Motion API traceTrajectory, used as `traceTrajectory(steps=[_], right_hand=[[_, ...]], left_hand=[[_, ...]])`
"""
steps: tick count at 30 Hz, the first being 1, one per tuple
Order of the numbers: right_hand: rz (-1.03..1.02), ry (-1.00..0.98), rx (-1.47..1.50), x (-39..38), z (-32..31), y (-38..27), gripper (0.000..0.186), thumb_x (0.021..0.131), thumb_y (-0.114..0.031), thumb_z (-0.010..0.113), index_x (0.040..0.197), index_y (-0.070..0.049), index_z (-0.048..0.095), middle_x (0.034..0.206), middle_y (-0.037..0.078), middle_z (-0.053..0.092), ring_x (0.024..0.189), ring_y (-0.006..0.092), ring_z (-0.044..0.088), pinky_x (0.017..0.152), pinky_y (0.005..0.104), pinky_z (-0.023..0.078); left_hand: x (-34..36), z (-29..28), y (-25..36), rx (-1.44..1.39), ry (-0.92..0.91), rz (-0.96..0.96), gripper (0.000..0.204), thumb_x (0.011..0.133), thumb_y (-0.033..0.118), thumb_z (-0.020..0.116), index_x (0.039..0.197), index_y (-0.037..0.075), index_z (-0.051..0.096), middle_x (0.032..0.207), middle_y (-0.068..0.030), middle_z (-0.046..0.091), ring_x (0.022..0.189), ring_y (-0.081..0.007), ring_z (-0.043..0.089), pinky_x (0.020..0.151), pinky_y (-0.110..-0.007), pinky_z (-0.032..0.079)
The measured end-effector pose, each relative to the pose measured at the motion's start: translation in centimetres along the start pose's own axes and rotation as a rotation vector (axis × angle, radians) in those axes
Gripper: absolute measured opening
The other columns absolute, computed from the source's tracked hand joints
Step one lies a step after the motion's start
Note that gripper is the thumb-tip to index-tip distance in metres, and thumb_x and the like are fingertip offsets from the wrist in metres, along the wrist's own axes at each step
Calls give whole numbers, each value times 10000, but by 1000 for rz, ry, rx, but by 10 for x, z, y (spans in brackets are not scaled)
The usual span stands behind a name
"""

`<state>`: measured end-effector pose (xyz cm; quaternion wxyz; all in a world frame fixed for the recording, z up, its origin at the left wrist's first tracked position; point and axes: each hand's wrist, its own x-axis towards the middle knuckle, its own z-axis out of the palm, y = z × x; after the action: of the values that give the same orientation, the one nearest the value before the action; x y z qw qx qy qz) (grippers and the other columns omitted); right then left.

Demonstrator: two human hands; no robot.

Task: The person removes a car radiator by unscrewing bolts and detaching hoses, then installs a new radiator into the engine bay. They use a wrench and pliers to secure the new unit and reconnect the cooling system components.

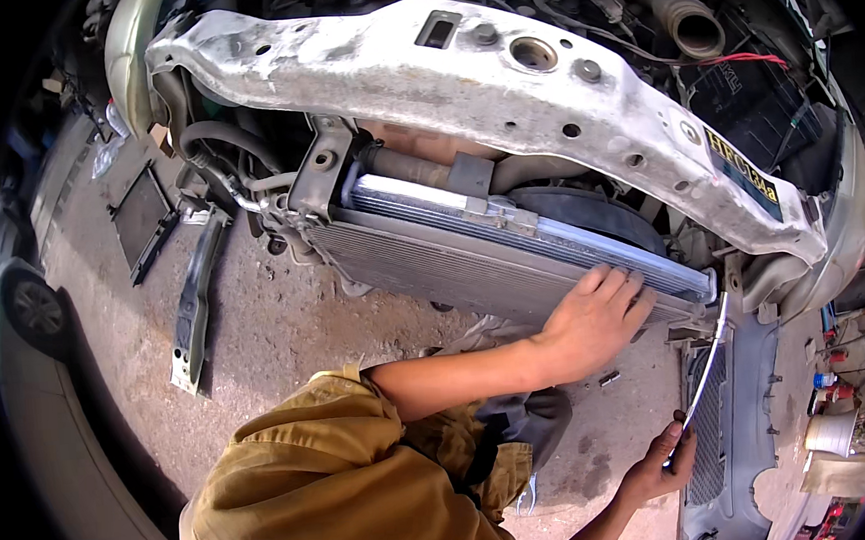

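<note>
My left hand (598, 317) rests at the right part of a car's finned condenser (432, 265), its fingers bent over the top edge. Behind the condenser sits the radiator (591, 246), with its thin bluish-silver upper strip showing. Lower right, my right hand (670, 462) pinches the lower end of a thin silver metal pipe (707, 376) between thumb and fingers. The pipe curves upward to the right end of the radiator and condenser, near a bracket. Whether its upper end is joined there I cannot tell.
A worn white crossmember (379, 73) spans above the radiator. A grey bumper cover (754, 418) lies at the right. On the ground at left are a dark metal bar (199, 301) and a flat black-framed panel (143, 220). Another car (52, 427) stands at the far left.
</note>
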<state>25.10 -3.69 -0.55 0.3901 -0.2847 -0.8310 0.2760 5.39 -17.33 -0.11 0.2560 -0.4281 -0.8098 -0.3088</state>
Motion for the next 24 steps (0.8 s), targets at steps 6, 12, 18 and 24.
traceTrajectory(steps=[6, 12, 18, 24], right_hand=[[142, 26, 188, -39, 28, -18, 352, 980, -241, 607, 1073, 94, 661, 828, 51, 636, 618, 88, 418, 519, 248, 302], [150, 63, 131, -61, 14, -6, 356, 976, -253, 620, 1056, 91, 662, 799, 39, 618, 621, 90, 419, 524, 251, 306], [380, 165, 168, -116, -3, 9, 325, 973, -246, 622, 1027, 71, 669, 720, -2, 526, 586, 62, 369, 501, 235, 263], [504, 213, 211, -157, -5, 6, 289, 982, -236, 606, 960, 47, 656, 639, -44, 432, 549, 40, 330, 476, 234, 225]], left_hand=[[-7, -3, 7, 103, -78, -62, 487, 805, 181, 579, 1263, 17, 565, 1115, -159, 584, 1082, -300, 514, 972, -422, 350], [1, 4, 10, 7, -47, -94, 453, 780, 154, 626, 1208, 13, 574, 1073, -170, 559, 1060, -319, 504, 990, -433, 325], [-1, -52, -5, -306, 236, -49, 342, 831, 140, 680, 1126, -3, 584, 1104, -151, 553, 1058, -331, 520, 941, -432, 408], [-33, -130, -68, 2, 323, -135, 324, 870, 160, 687, 1150, 15, 617, 1095, -148, 596, 1005, -335, 565, 896, -422, 439]])
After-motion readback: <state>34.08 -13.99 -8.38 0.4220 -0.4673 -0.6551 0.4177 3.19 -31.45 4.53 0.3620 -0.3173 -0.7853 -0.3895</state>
